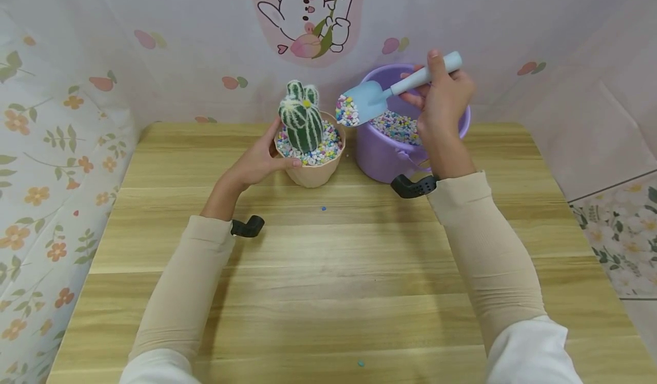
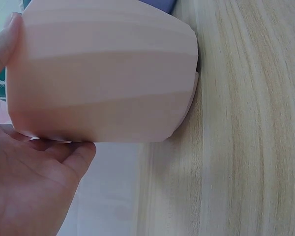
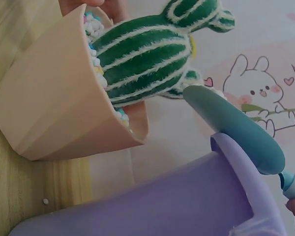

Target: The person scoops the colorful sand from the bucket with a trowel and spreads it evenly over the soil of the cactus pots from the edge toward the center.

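My left hand grips the side of a peach-coloured faceted flower pot, with the thumb over its front rim. A green cactus with white fuzzy stripes stands in it, ringed by colourful pebbles. In my right hand is the handle of a light blue toy shovel. Small coloured pebbles lie on its blade, which hangs above the gap between pot and bucket. Seen from the right wrist, the shovel blade is over the rim of the purple bucket.
The purple bucket stands to the right of the pot and holds more pebbles. Stray pebbles, a blue one and a teal one, lie on the wooden table. Behind hangs a printed cloth.
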A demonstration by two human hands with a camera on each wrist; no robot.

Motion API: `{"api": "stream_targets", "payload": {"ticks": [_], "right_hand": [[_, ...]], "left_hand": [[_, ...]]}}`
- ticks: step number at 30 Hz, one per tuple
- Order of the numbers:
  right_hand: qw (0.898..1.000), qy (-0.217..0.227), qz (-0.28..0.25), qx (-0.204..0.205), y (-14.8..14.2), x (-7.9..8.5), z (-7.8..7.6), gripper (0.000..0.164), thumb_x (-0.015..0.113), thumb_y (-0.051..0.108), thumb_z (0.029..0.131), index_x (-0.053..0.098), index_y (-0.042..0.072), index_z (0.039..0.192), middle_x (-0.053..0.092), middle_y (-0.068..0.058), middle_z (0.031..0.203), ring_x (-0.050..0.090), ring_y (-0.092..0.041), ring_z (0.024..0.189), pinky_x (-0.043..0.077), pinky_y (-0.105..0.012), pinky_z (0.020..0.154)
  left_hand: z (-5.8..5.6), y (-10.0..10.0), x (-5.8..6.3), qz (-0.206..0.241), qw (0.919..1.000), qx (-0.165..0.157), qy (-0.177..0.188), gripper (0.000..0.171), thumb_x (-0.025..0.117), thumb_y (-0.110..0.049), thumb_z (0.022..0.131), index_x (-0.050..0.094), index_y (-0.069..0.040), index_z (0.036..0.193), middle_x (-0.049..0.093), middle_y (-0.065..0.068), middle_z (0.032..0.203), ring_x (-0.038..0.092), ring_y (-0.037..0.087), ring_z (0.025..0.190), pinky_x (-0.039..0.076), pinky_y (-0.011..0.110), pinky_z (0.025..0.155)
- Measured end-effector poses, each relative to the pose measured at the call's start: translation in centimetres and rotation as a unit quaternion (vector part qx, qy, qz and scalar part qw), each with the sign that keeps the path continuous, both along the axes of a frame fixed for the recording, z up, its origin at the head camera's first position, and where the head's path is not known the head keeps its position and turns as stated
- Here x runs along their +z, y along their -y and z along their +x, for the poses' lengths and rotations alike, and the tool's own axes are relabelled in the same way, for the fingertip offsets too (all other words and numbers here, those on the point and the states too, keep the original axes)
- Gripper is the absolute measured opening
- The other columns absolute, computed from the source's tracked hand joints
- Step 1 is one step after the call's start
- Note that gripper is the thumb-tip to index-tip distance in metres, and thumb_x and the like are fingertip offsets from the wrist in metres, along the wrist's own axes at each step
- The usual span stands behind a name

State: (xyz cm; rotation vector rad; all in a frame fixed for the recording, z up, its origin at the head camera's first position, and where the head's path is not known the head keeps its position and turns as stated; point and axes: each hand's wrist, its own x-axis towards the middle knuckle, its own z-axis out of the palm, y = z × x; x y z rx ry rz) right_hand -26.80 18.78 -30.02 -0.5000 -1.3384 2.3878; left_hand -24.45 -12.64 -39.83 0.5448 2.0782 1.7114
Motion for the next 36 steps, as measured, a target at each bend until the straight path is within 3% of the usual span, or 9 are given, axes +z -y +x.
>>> {"api": "stream_targets", "payload": {"ticks": [4,8,14,36], "right_hand": [[1.000,-0.005,0.009,0.007,0.3,0.0,0.1,0.024,0.072,0.020,0.089,0.062,0.000,0.098,0.067,-0.015,0.080,0.072,-0.032,0.072,0.055,-0.036,0.050],[1.000,-0.009,0.024,0.016,0.6,0.0,0.2,0.025,0.072,0.021,0.088,0.063,-0.001,0.097,0.068,-0.016,0.080,0.072,-0.032,0.074,0.056,-0.036,0.051],[0.999,-0.018,0.044,0.020,1.0,-0.1,0.2,0.027,0.073,0.022,0.087,0.064,-0.001,0.097,0.069,-0.018,0.082,0.072,-0.031,0.074,0.056,-0.037,0.052],[0.993,-0.020,0.115,0.020,1.9,0.9,0.0,0.022,0.075,0.023,0.086,0.066,0.004,0.087,0.069,-0.010,0.085,0.071,-0.028,0.073,0.055,-0.032,0.048]], "left_hand": [[0.2,-0.1,0.2,0.008,1.0000,-0.003,-0.001,0.106,0.071,-0.007,0.087,-0.007,-0.016,0.157,0.018,0.009,0.161,0.031,0.025,0.142,0.026,0.041,0.116],[-0.5,0.0,-1.2,0.014,0.9999,0.003,-0.001,0.106,0.072,-0.007,0.087,-0.006,-0.020,0.157,0.020,0.005,0.160,0.032,0.021,0.141,0.027,0.038,0.116],[-0.7,0.1,-1.9,0.011,0.9999,0.006,-0.009,0.106,0.074,-0.015,0.087,-0.005,-0.024,0.157,0.017,0.000,0.161,0.030,0.018,0.143,0.026,0.037,0.116],[-0.8,0.2,-1.8,0.011,0.9999,0.004,-0.008,0.105,0.074,-0.015,0.087,-0.004,-0.025,0.157,0.018,0.001,0.161,0.029,0.019,0.143,0.024,0.040,0.117]]}}
